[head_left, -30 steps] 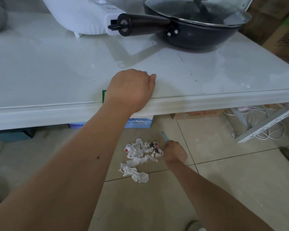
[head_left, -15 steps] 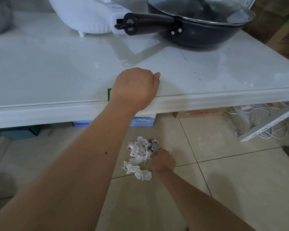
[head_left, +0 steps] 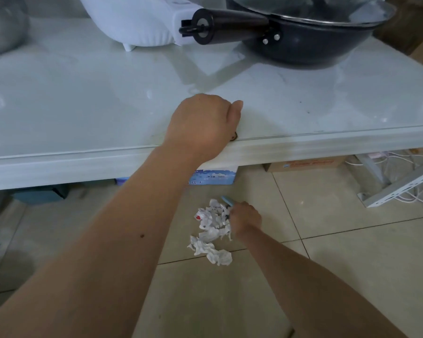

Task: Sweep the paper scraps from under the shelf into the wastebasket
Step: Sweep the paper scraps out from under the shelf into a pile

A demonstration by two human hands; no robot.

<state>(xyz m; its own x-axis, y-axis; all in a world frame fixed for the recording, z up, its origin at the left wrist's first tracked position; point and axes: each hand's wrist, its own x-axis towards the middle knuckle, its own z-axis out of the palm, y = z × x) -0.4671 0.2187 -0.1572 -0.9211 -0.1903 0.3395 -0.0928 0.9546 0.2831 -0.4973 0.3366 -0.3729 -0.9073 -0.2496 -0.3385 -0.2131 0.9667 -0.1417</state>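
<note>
Down low, brushing at the scraps

Left hand is curled into a fist, knuckles propped on the bench edge, arm straight. Right hand reaches down to the floor, closed around a small blue brush, touching the right side of the paper scraps heaped just left of it.

Dim, soft — edges perhaps warped.
</note>
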